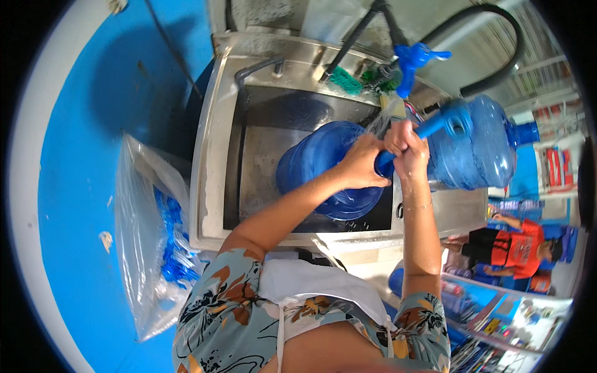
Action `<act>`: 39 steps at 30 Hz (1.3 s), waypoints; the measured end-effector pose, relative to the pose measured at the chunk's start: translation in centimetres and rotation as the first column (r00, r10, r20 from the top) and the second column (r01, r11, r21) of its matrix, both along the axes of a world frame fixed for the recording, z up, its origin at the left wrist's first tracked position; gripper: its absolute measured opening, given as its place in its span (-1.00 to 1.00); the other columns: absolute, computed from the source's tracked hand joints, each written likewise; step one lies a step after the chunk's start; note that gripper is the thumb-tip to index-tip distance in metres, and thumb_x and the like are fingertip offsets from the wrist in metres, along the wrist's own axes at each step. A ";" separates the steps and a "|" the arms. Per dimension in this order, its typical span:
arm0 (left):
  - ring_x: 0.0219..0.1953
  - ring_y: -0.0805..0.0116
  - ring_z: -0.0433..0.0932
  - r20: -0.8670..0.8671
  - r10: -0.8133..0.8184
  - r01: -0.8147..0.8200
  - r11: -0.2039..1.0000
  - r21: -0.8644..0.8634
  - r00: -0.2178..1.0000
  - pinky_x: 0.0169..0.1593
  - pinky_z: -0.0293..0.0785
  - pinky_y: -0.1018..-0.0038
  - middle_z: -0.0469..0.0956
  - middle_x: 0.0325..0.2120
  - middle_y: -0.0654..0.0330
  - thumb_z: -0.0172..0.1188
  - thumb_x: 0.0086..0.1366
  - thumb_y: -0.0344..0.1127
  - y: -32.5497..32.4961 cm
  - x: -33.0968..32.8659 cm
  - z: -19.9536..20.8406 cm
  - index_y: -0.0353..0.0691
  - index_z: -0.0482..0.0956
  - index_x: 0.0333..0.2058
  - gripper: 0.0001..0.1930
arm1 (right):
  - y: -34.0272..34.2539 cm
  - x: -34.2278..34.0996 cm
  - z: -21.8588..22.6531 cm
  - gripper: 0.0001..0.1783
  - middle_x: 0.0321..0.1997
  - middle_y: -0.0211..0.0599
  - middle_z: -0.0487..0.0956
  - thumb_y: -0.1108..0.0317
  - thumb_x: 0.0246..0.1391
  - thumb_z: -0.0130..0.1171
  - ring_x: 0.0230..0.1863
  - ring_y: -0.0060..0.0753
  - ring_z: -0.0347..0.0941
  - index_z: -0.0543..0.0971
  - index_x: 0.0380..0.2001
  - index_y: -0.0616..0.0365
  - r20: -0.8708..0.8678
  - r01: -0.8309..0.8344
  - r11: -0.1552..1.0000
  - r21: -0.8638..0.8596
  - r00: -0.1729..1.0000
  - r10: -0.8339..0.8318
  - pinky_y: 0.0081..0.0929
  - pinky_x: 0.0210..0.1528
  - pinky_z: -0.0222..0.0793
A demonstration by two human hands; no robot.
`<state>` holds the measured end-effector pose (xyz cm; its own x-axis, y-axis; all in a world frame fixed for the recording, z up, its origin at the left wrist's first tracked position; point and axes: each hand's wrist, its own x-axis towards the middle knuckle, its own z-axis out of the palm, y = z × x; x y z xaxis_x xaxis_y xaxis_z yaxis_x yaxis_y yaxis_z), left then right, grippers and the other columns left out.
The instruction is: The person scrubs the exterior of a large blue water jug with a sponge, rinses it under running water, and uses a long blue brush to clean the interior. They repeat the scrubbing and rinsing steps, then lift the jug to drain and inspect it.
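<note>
A clear blue water jug [311,158] lies on its side in the steel sink, its neck pointing right. My left hand [362,160] is wrapped round the jug at its neck. Just right of it, my right hand [407,146] is closed in a fist on a blue handle [437,122] with a ring-shaped end. The handle slants up to the right from my fist; what its other end joins is hidden by my hands. Water sprays beside my knuckles, and my right forearm is wet.
The steel sink [208,180] surrounds the jug. A second blue jug [476,146] lies on the right counter. Behind are a blue tap [413,62], black hoses and a green brush [345,81]. A plastic bag [140,248] of blue pieces hangs left. A person [516,248] is at far right.
</note>
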<state>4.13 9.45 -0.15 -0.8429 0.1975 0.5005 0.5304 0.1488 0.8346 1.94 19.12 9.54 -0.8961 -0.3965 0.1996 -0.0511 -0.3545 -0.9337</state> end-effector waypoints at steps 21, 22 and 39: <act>-0.03 -0.07 0.43 0.047 0.601 -0.582 0.749 0.317 0.798 0.04 0.32 0.13 0.44 -0.11 -0.09 0.45 -0.20 -0.24 1.9 2.4 -0.6 -0.31 0.42 -0.07 -0.34 | -2.4 -1.7 -1.5 -0.48 -0.65 -0.53 0.13 -0.02 0.19 0.14 -0.68 -0.59 0.01 0.20 -0.67 -0.01 -0.147 0.210 0.977 -0.038 0.966 -0.213 -0.50 -0.56 -0.07; 0.02 -0.08 0.33 0.049 0.596 -0.580 0.754 0.308 0.801 0.09 0.23 0.11 0.34 -0.04 -0.06 0.43 -0.20 -0.30 2.2 3.1 -0.3 -0.30 0.31 0.00 -0.27 | -2.3 -1.6 -1.3 -0.48 -0.65 -0.53 0.13 -0.02 0.20 0.13 -0.68 -0.59 0.01 0.20 -0.67 -0.02 -0.176 0.218 0.974 -0.058 0.958 -0.225 -0.51 -0.55 -0.06; -0.26 -0.06 0.61 0.048 -0.268 0.268 0.963 0.004 0.962 -0.18 0.51 0.21 0.62 -0.38 -0.08 0.43 -0.27 -0.25 -1.3 -3.3 -0.4 -0.27 0.57 -0.20 -0.46 | -1.1 -0.1 -0.6 -0.46 -0.66 -0.53 0.12 -0.04 0.29 0.03 -0.66 -0.60 -0.03 0.17 -0.67 -0.04 -0.217 0.157 0.986 -0.052 0.962 -0.165 -0.50 -0.52 -0.07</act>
